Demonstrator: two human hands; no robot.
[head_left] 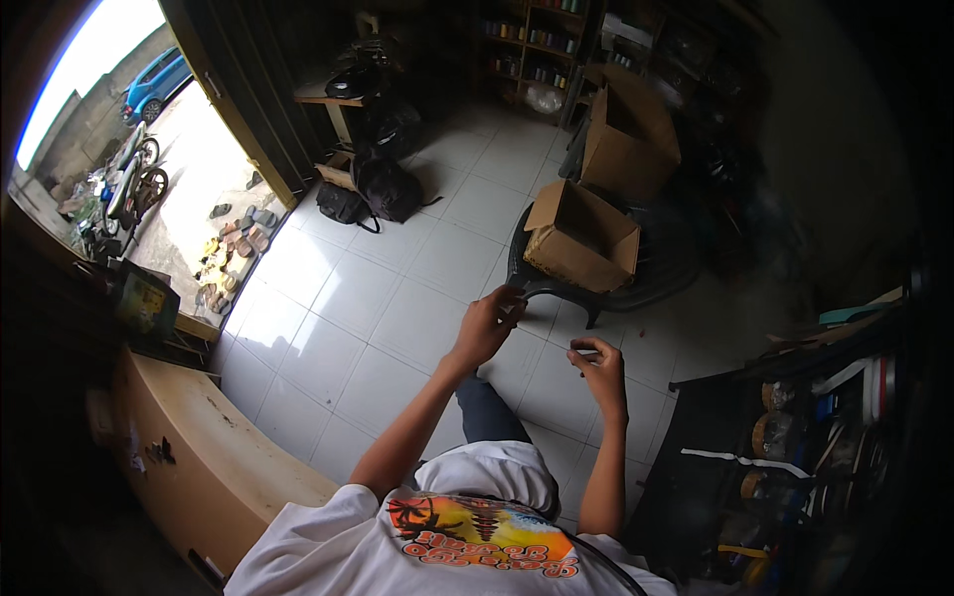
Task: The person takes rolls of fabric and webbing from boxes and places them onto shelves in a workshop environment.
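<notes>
My left hand (487,326) is raised in front of me with its fingers curled together, close in view to the front edge of a dark plastic chair (559,290). To its right and a little lower, my right hand (602,372) has its thumb and fingertips drawn into a pinch over the tiled floor. Whatever either hand grips, if anything, is too small to make out. On the chair sits an open cardboard box (581,250) with its flaps up. The two hands are apart from each other.
Behind stands a taller open carton (631,144). A black rack (696,437) with tape rolls and strips is at my right, a wooden counter (214,427) at my left. Black bags (388,189) lie on the floor; footwear (238,243) sits by the open doorway. Thread shelves (537,45) stand far back.
</notes>
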